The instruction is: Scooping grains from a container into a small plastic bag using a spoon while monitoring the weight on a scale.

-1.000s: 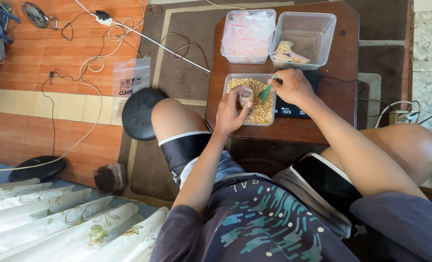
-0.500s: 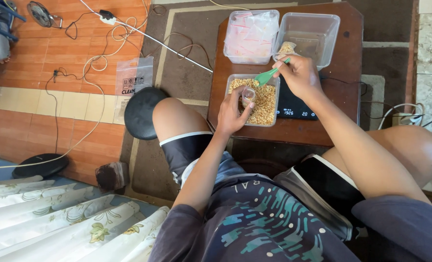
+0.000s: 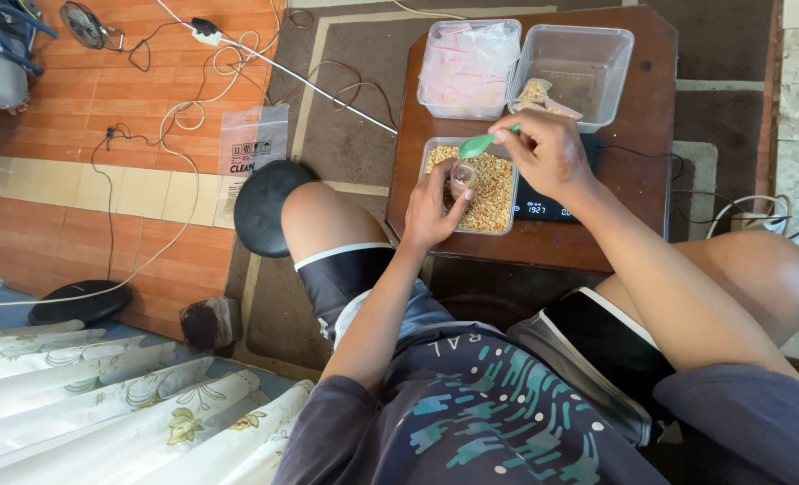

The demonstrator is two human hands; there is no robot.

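Two hands meet over a clear tub of pale grain [image 3: 489,193] that sits at the near middle of the dark wooden worktop [image 3: 651,99]. The left hand [image 3: 435,208] reaches up from the lap with the forearm running straight toward the tub, its fingers curled in a snug grip round a small clear cup [image 3: 461,177], held upright just above the grain. The right hand [image 3: 547,153] comes in from the right with the wrist bent, thumb and fingers pinched narrowly on the handle of a green spoon [image 3: 480,144], whose bowl hangs directly over the cup's mouth. Just right of the tub, partly under the right hand, lies a black scale with a lit display [image 3: 547,208]. Behind them, at the far edge, stand two more clear tubs side by side: one filled with pinkish plastic bags [image 3: 468,67], the other [image 3: 588,58] nearly empty with a few small packets inside.
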